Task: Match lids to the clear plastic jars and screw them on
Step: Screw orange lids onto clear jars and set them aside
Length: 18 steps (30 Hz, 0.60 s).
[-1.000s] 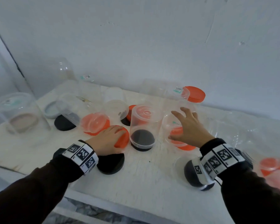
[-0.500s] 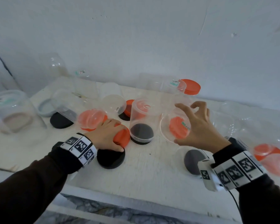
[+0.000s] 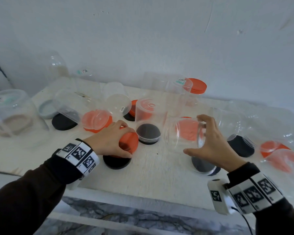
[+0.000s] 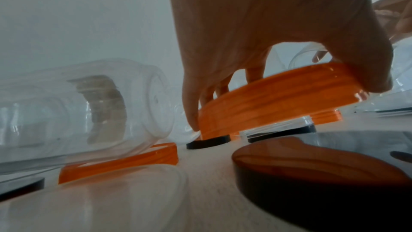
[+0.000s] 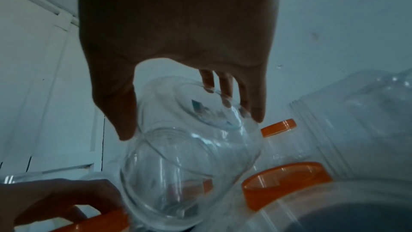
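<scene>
Here our right hand (image 3: 212, 146) had fingers (image 5: 225, 84) and thumb spread wide round the clear jar (image 3: 185, 134), held tilted above the table (image 3: 151, 175). Our left hand (image 3: 109, 143) curled over the orange lid (image 3: 129, 141), lifting one edge. We judged both light, the jar thin-walled and slick; best gripped round the body.

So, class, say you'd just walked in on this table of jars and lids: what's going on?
A person is pairing lids with clear plastic jars. Their left hand grips an orange lid, tilted just above a black lid on the white table. Their right hand holds a clear jar on its side in the air, mouth turned towards the left hand. The lid is not on the jar yet. More jars and orange and black lids lie around them, some loose.
</scene>
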Each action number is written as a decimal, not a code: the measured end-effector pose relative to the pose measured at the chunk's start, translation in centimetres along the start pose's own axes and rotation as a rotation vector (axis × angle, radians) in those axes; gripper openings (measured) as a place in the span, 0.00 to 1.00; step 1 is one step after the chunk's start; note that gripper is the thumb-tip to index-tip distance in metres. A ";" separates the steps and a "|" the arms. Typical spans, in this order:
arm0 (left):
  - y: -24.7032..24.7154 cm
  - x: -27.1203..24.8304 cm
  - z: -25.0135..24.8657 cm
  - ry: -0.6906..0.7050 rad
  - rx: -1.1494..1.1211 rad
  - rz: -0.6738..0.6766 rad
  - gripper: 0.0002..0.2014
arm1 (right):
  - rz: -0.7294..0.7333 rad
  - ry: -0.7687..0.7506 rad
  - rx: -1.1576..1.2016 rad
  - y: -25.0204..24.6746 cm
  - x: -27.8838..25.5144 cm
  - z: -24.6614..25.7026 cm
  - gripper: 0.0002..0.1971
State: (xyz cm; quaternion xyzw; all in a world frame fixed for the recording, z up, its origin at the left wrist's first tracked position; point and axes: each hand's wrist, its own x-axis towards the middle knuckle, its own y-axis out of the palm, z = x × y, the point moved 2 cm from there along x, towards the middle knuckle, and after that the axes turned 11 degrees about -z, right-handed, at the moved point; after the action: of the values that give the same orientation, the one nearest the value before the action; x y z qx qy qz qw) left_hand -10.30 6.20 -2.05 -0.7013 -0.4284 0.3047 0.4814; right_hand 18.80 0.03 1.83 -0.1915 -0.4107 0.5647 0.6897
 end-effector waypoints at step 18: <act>-1.7 -2.5 -1.2 0.147 -0.316 -0.174 0.40 | 0.133 0.176 0.129 3.4 -2.0 0.8 0.54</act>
State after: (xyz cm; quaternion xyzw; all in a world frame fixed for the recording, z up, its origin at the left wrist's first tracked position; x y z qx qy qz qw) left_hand -10.99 3.75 -0.03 -0.7488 -0.4938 0.1389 0.4198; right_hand 15.96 -1.04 -0.87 -0.2224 -0.2979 0.6154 0.6950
